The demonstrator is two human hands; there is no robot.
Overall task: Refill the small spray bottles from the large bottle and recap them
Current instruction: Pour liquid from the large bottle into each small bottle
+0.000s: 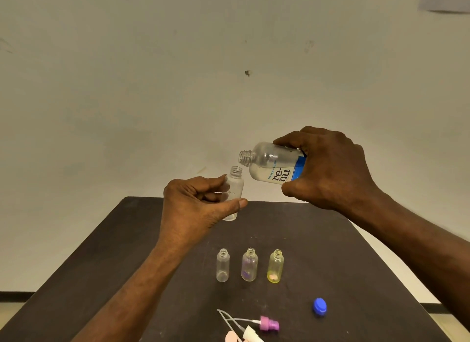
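Observation:
My left hand (195, 206) grips a small clear uncapped bottle (235, 186), held upright above the far part of the dark table (127, 252). My right hand (328, 168) holds the large clear bottle (272, 164) with a blue label, tipped sideways, its open mouth just above and beside the small bottle's neck. Three small uncapped bottles stand in a row nearer me: a clear one (222, 265), a purplish one (249, 264) and a yellow one (275, 266).
A blue cap (319, 307) lies on the table at the right. Spray heads with thin tubes lie at the near edge: a pink one (269, 325), a white one (251, 334) and a pale pink piece (231, 338). A plain wall stands behind the table.

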